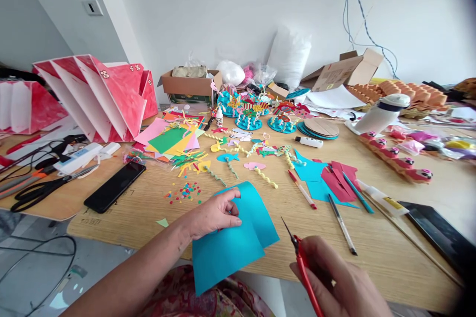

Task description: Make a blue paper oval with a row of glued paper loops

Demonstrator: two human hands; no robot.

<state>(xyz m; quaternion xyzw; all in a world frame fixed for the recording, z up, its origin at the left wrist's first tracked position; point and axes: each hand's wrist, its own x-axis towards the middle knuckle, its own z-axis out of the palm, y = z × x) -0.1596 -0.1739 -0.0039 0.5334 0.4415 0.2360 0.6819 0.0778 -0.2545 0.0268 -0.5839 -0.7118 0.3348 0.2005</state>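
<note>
My left hand (217, 212) is closed on a sheet of blue paper (234, 257), thumb on top and fingers curled. The sheet has a cut running in from its right edge and hangs partly over the table's front edge. To the right, my right hand (334, 277) grips a pair of small scissors (303, 267) with red handles; the thin blades point up and left, apart from the paper. Several small punched paper dots (186, 191) and a pale green scrap (162, 222) lie left of the sheet. Paper fish (227, 157) on twisted strips lie beyond it.
A black phone (116, 185) and large black scissors (44, 190) lie at left. Pens (342, 223), red paper scraps (338, 181), and a glue bottle (385, 198) lie at right. Coloured sheets (167, 138) and blue round crafts (248, 119) stand farther back.
</note>
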